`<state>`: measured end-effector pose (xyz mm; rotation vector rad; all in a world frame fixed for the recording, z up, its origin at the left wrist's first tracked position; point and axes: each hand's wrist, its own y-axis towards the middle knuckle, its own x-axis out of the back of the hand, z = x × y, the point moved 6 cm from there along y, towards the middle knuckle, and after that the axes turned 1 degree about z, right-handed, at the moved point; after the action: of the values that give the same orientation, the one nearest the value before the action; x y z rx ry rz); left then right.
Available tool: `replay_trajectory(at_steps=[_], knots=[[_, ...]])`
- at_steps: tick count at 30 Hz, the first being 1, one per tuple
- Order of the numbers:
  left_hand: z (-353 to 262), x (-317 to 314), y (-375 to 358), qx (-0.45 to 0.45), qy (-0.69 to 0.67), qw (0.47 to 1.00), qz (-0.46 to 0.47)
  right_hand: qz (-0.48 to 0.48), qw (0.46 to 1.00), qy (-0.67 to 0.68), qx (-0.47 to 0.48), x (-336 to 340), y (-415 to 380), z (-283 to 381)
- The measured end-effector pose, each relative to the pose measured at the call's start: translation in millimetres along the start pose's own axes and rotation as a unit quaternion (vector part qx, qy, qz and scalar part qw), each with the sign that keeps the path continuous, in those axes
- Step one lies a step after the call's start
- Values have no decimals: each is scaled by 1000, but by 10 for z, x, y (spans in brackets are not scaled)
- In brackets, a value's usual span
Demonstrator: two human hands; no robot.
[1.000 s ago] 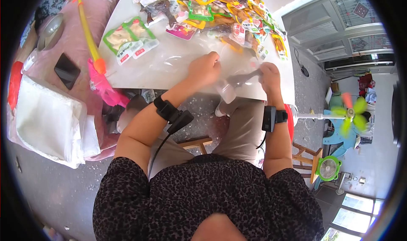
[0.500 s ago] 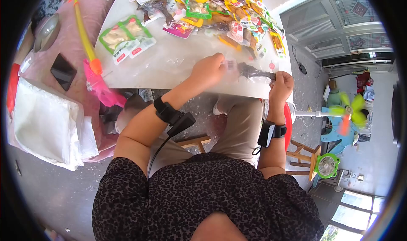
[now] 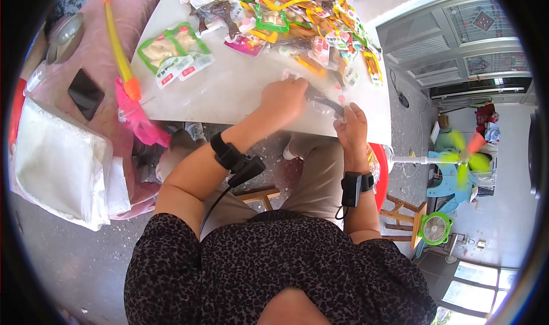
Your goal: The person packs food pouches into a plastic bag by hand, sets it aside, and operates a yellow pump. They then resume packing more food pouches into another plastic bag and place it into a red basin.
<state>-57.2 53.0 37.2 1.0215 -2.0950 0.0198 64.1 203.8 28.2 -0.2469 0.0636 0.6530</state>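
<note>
One camera only, worn on the person's head, looking forward and steeply down through a fisheye lens with a dark round border. The person's own patterned top [image 3: 280,268] fills the bottom of the view, very near. Both forearms run up from it to the bench [image 3: 229,90] in the upper middle, at arm's length. The floor [image 3: 68,256] shows lower left, and a door [image 3: 457,33] and fan [image 3: 466,159] curve along the right edge.
</note>
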Motion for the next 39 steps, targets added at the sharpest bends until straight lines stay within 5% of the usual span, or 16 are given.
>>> replay_trajectory(at_steps=[2,10,16,23,35,39], knots=[[21,-26,-13,-9,9,1000,2,92,994,44,-42,-35,9,-32],[-128,71,-36,-20,-127,991,-32,98,986,91,-97,190,115,-109],[-267,-25,-85,-86,-36,996,0,101,991,66,-63,-116,-32,-175],[-314,-82,-100,-39,-39,998,32,150,978,114,-86,-478,-60,-231],[-333,71,-120,-84,-86,992,-44,356,904,-235,-14,-646,222,-112],[-417,59,-123,-94,-48,994,-20,245,959,-120,-78,-579,152,-110]])
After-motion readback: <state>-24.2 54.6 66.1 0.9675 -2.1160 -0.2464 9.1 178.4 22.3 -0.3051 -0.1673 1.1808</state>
